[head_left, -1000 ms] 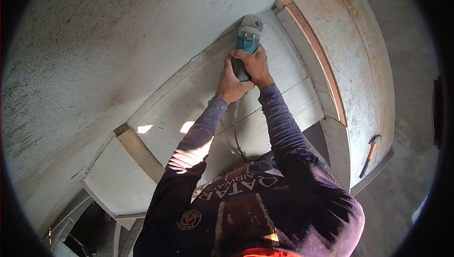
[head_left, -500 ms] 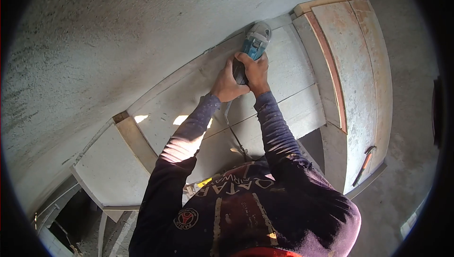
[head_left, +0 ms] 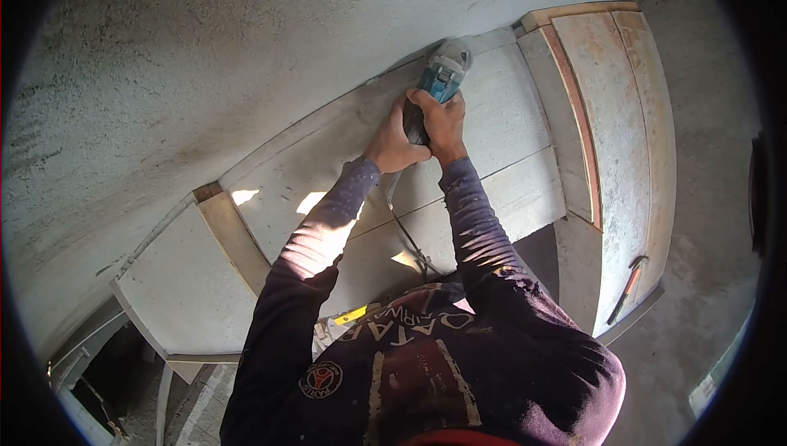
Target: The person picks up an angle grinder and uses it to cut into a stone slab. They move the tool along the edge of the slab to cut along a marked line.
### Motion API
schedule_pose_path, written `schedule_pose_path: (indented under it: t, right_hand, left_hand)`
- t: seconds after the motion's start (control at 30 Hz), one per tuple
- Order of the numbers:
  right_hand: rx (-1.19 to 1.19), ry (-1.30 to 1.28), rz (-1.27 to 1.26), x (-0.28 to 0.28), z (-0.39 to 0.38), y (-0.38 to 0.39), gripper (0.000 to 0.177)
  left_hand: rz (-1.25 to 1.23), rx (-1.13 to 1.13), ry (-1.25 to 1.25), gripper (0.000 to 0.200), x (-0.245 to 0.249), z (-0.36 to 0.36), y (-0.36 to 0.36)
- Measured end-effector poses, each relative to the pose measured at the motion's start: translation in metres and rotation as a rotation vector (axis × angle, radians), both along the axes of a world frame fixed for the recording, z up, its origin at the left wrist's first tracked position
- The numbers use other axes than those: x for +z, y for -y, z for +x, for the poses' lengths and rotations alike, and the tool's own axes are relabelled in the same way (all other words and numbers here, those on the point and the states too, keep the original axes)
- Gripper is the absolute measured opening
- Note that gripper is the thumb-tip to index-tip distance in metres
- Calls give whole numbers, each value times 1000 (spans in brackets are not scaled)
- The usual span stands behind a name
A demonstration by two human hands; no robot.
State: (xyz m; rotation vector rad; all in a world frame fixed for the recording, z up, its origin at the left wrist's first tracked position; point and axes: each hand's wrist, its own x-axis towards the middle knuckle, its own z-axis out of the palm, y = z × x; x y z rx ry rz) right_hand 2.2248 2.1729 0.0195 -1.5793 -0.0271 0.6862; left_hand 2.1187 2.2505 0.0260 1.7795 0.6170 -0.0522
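Both my hands are wrapped around a blue angle grinder (head_left: 440,79) with a grey head, which lies low against the pale grey board (head_left: 320,155) near the rough wall (head_left: 205,93). My left hand (head_left: 393,144) is closed on the left side of its dark body. From the right, my right hand (head_left: 443,128) grips the body just behind the blue part. A dark power cord (head_left: 407,237) runs from the rear of the grinder back toward my chest. Whatever disc sits under the head is hidden.
At right stands a raised panel section (head_left: 611,118) with wooden edging, and a hammer (head_left: 630,288) rests on its lower end. A wooden strip (head_left: 232,237) crosses the boards at left. Near my waist lies a yellow object (head_left: 352,315), partly hidden.
The view has shifted slightly, so the left boards appear a little lower and further left. Both hands stay closed on the grinder, which has hardly moved.
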Motion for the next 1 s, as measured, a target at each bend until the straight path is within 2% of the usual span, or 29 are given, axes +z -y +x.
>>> schedule_pose_path:
  t: [0.33,0.67,0.77,1.0]
  right_hand:
    - [-2,15,48,4,-11,-4,37]
    - [24,29,-7,8,-14,-2,42]
    - [67,100,-69,14,-21,-2,34]
    - [59,27,-65,14,-28,-6,39]
  left_hand:
    - [-1,37,-44,117,6,-11,0]
    - [-37,71,-15,116,7,-16,6]
    - [-32,95,3,117,6,-26,11]
    - [-46,92,-24,117,10,-32,5]
